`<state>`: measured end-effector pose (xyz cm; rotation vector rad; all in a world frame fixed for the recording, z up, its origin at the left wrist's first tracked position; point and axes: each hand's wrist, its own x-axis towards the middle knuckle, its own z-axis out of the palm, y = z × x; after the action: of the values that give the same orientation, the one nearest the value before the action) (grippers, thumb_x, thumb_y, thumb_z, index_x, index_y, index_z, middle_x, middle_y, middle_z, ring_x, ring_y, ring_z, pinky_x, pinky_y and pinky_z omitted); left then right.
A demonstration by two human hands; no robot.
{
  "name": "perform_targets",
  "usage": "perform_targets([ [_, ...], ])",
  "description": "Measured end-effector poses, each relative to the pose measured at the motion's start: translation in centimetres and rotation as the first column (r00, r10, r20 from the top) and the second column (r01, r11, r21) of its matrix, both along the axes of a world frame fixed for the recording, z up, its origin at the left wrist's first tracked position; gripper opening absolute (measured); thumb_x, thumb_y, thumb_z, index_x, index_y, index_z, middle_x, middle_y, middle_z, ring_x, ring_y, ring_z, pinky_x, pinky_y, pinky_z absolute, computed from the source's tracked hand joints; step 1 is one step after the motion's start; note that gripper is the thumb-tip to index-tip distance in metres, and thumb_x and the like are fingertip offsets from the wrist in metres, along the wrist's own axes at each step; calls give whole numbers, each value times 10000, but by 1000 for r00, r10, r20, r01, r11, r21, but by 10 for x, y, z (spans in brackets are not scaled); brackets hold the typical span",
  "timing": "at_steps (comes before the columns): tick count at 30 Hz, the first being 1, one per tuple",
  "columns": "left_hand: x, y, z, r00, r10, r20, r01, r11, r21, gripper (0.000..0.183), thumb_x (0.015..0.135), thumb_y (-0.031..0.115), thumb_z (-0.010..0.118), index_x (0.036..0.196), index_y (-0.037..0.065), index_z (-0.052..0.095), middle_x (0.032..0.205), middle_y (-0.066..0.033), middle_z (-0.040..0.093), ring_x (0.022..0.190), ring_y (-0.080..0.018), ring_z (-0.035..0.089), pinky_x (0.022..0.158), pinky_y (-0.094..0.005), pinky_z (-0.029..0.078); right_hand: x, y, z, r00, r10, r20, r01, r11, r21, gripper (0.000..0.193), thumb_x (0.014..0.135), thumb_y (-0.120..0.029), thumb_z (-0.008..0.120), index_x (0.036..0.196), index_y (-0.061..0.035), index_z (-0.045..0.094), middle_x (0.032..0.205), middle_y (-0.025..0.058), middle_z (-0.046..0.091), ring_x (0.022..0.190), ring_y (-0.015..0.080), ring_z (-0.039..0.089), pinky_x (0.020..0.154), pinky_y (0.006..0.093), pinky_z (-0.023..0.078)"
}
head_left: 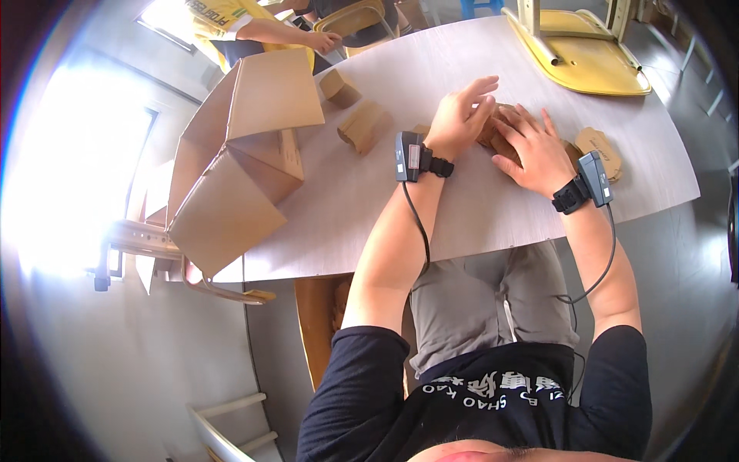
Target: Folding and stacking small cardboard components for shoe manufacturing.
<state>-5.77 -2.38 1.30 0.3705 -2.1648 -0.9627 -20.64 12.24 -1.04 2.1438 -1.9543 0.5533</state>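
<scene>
My right hand lies with fingers spread over a brown cardboard piece on the table. Much of that piece is hidden under the hand, so its shape cannot be made out. Just left of it, my left hand is raised at the piece's edge, fingers stretched out and apart; whether it touches the cardboard I cannot tell. To the right of my right wrist lies a flat, wavy-edged cardboard cutout, perhaps several stacked. Two folded cardboard pieces, a boxy one and a curved one, rest left of my left hand.
A large open cardboard box stands at the table's left side, flaps spread. An upturned yellow chair rests on the far right of the pale table. Across the table, a person in a yellow shirt stands near another chair.
</scene>
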Motion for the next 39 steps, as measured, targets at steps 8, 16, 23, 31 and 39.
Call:
perform_targets([
  [8, -4, -6, -12, 999, -43, 25, 40, 991, 126, 362, 1080, 114, 503, 1416, -17, 538, 1302, -144, 684, 1100, -179, 667, 954, -315, 536, -1, 3, -1, 998, 20, 54, -17, 999, -45, 586, 978, -500, 575, 1448, -152, 540, 1517, 123, 509, 1449, 354, 422, 1206, 620, 240],
  [16, 6, -18, -16, 999, 45, 13, -44, 998, -54, 433, 1071, 262, 552, 1437, 32, 544, 1401, -159, 624, 1351, -279, 535, 1136, -409, 405, -61, 23, 58, 987, 39, 153, 20, 929, -369, 560, 1012, -406, 594, 1475, -97, 529, 1545, 148, 484, 1455, 337, 409, 1210, 486, 286],
  [23, -37, 66, 24, 938, -230, 258, 343, 705, -620, 582, 882, 405, 760, 1372, 124, 621, 1477, -87, 569, 1448, -341, 431, 1202, -494, 339, -133, 87, -9, 964, -262, -36, 259, 964, -63, 670, 956, -479, 656, 1528, -177, 480, 1561, 107, 469, 1443, 316, 413, 1192, 510, 290],
  [31, -53, 91, -5, 873, -196, 446, 458, 645, -612, 478, 896, 351, 734, 1319, 139, 661, 1420, -49, 607, 1387, -260, 497, 1190, -453, 372, -130, 92, -26, 968, -220, 118, 232, 968, -99, 649, 915, -367, 707, 1491, -141, 511, 1459, 130, 561, 1374, 345, 476, 1171, 459, 352],
  [39, -57, 78, -9, 920, 129, 370, 225, 598, -769, 494, 961, 407, 650, 1359, 116, 623, 1437, -70, 592, 1432, -275, 459, 1199, -486, 355, -112, 99, -13, 937, -319, 145, 333, 939, -82, 610, 887, -302, 734, 1432, -102, 549, 1308, 151, 619, 1197, 351, 567, 1050, 447, 480],
])
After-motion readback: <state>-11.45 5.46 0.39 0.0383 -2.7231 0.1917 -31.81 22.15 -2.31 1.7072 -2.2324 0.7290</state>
